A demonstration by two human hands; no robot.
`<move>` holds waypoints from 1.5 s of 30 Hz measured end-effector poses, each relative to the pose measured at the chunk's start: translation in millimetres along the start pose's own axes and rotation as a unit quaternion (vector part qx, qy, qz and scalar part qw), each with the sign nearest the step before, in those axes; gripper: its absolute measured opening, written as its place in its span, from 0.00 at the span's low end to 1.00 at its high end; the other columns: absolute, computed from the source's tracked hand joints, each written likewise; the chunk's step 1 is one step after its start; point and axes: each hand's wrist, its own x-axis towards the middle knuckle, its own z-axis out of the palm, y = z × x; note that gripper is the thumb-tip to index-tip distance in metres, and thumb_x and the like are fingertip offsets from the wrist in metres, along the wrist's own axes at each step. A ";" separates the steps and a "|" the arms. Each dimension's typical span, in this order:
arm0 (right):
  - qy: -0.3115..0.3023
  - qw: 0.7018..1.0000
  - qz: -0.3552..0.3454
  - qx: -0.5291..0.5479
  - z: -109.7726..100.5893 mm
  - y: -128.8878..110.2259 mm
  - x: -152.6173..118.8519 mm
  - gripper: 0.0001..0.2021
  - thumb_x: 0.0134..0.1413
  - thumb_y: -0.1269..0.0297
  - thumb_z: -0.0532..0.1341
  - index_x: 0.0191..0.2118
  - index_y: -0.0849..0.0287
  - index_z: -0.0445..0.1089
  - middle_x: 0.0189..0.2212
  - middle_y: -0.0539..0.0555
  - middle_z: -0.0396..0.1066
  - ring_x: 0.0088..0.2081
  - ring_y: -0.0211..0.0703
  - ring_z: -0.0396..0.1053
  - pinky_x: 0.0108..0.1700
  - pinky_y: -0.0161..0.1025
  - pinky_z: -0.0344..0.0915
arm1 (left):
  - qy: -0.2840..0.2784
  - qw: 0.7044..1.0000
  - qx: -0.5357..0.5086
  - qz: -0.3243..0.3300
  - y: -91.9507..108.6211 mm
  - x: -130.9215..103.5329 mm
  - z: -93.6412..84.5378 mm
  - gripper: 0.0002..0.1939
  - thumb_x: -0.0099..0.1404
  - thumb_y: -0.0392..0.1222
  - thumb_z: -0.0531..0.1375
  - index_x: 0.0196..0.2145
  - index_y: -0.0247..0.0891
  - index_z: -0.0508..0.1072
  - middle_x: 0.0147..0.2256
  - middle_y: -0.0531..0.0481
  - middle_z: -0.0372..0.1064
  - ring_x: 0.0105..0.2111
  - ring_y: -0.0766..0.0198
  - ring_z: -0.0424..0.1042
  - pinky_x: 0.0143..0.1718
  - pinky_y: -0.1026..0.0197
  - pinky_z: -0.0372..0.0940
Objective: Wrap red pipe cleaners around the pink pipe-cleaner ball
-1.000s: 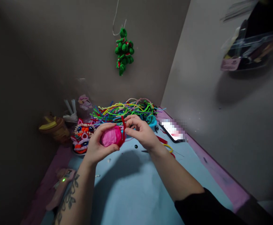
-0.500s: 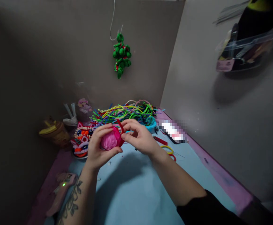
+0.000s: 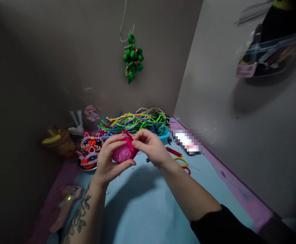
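Observation:
My left hand (image 3: 107,158) is wrapped round a pink ball-like piece (image 3: 124,152), fuzzy and wound in rows, with a darker pink rim on its right side. From its top sticks out a dark red pipe cleaner (image 3: 127,135). My right hand (image 3: 151,148) pinches the red pipe cleaner between thumb and forefinger at the piece's right edge. Behind both hands, a heap of coloured pipe cleaners (image 3: 137,122) lies over a light blue tray (image 3: 165,136).
Left of my hands are fuzzy animal faces (image 3: 90,152) in a dish and a pink glue gun (image 3: 68,206) with a green light. To the right lie yellow-and-red scissors (image 3: 181,162), a red tool (image 3: 173,151) and a phone (image 3: 187,142). A green ornament (image 3: 133,59) hangs on the wall.
The pink piece and my left hand have shifted slightly right. The red pipe cleaner's end now leans more to the left, with my right fingers closer against the piece.

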 end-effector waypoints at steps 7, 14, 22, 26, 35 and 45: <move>0.055 0.998 -0.017 0.028 6.2 4.3 -0.1 0.11 0.45 0.63 0.63 0.32 0.55 0.59 0.24 0.44 0.62 0.25 0.31 0.61 0.27 0.30 0.59 | 0.001 1.000 0.001 -0.001 0.2 -1.0 3.8 0.31 0.45 0.48 0.71 0.47 0.45 0.67 0.46 0.45 0.68 0.49 0.52 0.67 0.50 0.45 0.63; 0.008 0.982 0.126 0.141 -4.3 5.7 4.2 0.17 0.36 0.62 0.70 0.34 0.59 0.66 0.23 0.46 0.69 0.22 0.31 0.64 0.25 0.30 0.60 | -0.025 0.997 0.024 0.063 -3.7 -1.9 5.0 0.30 0.46 0.47 0.70 0.46 0.46 0.67 0.46 0.46 0.67 0.50 0.51 0.66 0.51 0.45 0.62; 0.069 0.968 0.129 0.206 -4.5 8.9 8.8 0.18 0.32 0.71 0.68 0.33 0.57 0.63 0.23 0.43 0.66 0.23 0.32 0.63 0.26 0.30 0.60 | -0.054 0.998 0.035 0.018 -11.3 -5.0 8.6 0.30 0.47 0.44 0.70 0.47 0.46 0.66 0.50 0.44 0.64 0.55 0.49 0.62 0.54 0.43 0.59; 0.161 0.957 0.048 0.235 1.7 15.6 13.8 0.17 0.32 0.72 0.64 0.31 0.54 0.58 0.24 0.42 0.62 0.24 0.32 0.61 0.27 0.30 0.60 | 0.054 0.958 -0.118 -0.254 -14.8 -9.0 25.5 0.40 0.47 0.46 0.69 0.55 0.44 0.57 0.58 0.37 0.54 0.55 0.49 0.62 0.49 0.47 0.64; 0.175 0.947 0.106 0.248 7.9 29.3 16.1 0.10 0.34 0.73 0.61 0.28 0.58 0.64 0.25 0.45 0.67 0.28 0.34 0.65 0.32 0.33 0.65 | 0.163 0.712 -0.486 -0.480 -17.8 -3.6 39.4 0.17 0.51 0.44 0.67 0.38 0.38 0.70 0.39 0.47 0.72 0.37 0.66 0.72 0.40 0.63 0.68; 0.148 0.938 0.162 0.270 21.7 35.5 8.7 0.15 0.35 0.70 0.64 0.31 0.55 0.58 0.25 0.44 0.66 0.27 0.34 0.67 0.31 0.34 0.66 | 0.224 0.689 -0.527 -0.444 1.2 6.3 29.9 0.28 0.49 0.32 0.67 0.49 0.42 0.68 0.41 0.50 0.73 0.36 0.68 0.73 0.38 0.66 0.67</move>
